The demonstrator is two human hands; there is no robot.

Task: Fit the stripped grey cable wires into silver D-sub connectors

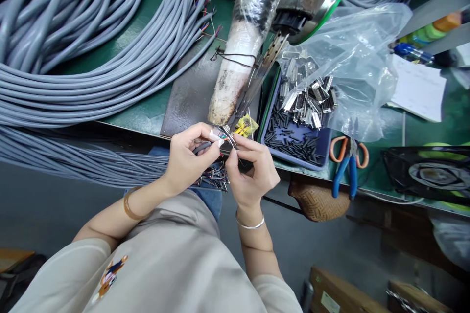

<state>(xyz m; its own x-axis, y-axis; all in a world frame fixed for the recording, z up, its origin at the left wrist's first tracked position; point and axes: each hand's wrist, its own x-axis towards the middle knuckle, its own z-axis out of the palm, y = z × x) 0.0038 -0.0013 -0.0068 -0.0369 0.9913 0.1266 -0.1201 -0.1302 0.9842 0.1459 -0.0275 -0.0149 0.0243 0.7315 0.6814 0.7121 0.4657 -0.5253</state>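
My left hand [193, 154], with white tape on its fingertips, is closed around the end of a grey cable [200, 147]. Coloured wires [223, 138] fan out of that end beside a small metal multi-pin connector [226, 132]. Thumb and forefinger of my right hand [251, 168] pinch a thin wire close to the connector; its far end is hard to make out. Just above both hands a slim metal rod assembly [253, 90] comes down next to a duct wrapped in clear film [235, 68]. A yellow piece [245, 127] lies behind the fingertips.
Bundles of grey cable [121, 76] cover the left side. At right, a blue tray [293, 149] holds metal connectors [310, 102] and black sleeves [290, 144], partly under a plastic bag [362, 66]. Pliers [348, 161] lie at the table edge near a black fan [429, 173].
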